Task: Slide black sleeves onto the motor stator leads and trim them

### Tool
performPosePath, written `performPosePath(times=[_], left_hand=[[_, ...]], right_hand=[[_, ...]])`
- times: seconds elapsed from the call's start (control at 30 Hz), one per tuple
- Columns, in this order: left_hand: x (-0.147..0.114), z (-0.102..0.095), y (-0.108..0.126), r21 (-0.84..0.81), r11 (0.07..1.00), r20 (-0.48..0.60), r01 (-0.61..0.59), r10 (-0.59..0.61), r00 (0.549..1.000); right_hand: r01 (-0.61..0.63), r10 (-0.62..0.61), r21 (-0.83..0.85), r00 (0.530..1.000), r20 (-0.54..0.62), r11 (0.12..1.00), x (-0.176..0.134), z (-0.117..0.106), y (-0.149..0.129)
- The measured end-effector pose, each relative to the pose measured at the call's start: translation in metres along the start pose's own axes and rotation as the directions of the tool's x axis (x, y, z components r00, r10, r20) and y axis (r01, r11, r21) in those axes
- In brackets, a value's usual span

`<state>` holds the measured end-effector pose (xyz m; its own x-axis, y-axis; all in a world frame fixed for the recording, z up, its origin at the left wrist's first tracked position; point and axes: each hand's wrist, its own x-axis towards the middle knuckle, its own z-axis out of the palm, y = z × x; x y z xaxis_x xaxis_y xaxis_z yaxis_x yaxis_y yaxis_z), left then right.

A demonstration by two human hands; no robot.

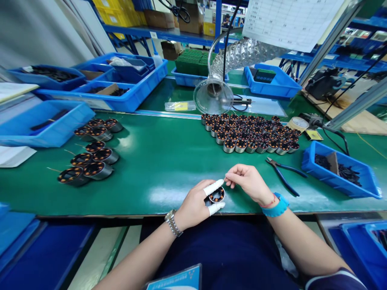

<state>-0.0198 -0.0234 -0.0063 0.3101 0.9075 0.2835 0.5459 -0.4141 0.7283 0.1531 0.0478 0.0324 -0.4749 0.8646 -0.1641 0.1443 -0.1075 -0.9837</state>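
Observation:
My left hand (pixel 196 202), with white covers on its thumb and index finger, grips a motor stator (pixel 217 195) near the table's front edge. Copper windings show inside the stator's round metal rim. Close beside its upper right, my right hand (pixel 246 181) is closed, thumb and fingertips pinched together. Whatever lies in that pinch is too small to make out. Right of my right hand lie blue-handled cutting pliers (pixel 282 173), their jaws apart. Many similar stators (pixel 252 135) stand in packed rows beyond my hands, and a smaller group (pixel 96 155) stands at the left, some with wires sticking out.
At the right is a blue bin (pixel 341 173) of small black parts. A clear funnel on a flexible duct (pixel 213 96) hangs over the back of the green table (pixel 160 161). Blue trays (pixel 121 92) fill the back left; a tape roll (pixel 298 124) sits beside the packed stators.

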Motion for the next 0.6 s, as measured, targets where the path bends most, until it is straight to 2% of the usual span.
performPosePath(times=[0.6], left_hand=[[-0.0007, 0.0010, -0.0011, -0.001, 1.000, -0.007, 0.000, 0.000, 1.000]], right_hand=[[0.012, -0.013, -0.024, 1.000, -0.018, 1.000, -0.0008, 0.0012, 0.0008]])
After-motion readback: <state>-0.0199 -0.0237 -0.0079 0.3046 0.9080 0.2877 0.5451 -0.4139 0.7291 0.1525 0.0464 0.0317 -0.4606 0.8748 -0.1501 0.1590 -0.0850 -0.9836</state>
